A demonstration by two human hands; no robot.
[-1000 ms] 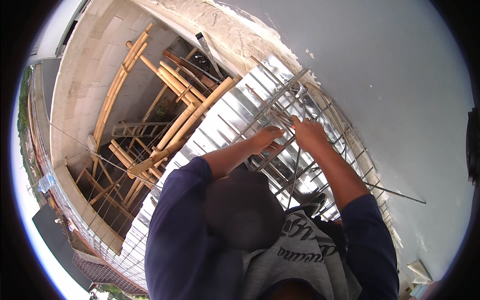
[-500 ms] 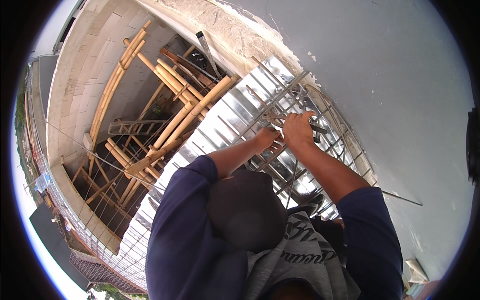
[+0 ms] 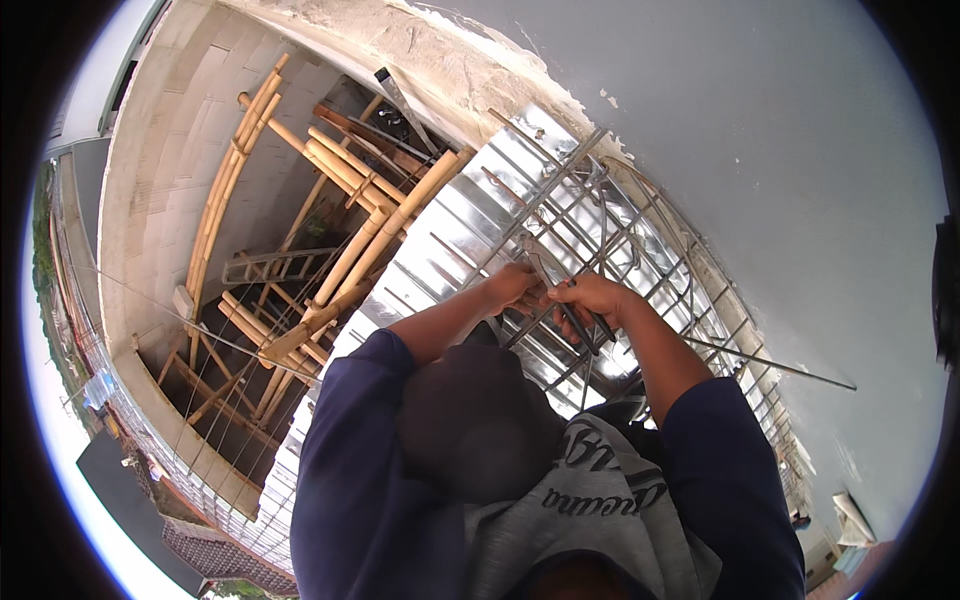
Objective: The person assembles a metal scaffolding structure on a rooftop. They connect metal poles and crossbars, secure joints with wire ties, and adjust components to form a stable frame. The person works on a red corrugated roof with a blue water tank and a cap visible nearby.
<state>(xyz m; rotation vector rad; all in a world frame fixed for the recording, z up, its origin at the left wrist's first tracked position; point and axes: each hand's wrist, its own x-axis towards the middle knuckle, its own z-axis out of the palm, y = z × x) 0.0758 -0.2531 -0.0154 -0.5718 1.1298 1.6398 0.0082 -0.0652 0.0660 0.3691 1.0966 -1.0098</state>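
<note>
Right hand (image 3: 600, 298) and pliers (image 3: 583, 331) have shifted toward 6 o'clock; I see it gripping them, aimed toward 11 o'clock over steel bars (image 3: 557, 185). Left hand (image 3: 514, 288), at 9 o'clock beside it, is curled, contents I cannot tell. I judge this as repositioning the pliers; the next move calls for clearing the bars.

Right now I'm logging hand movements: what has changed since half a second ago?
The right hand has moved back toward the person; the dark-handled tool it holds has swung, handles now pointing more toward the body than rightward. The left hand stays nearly in place; rebar grid and bamboo poles are unchanged.
</note>
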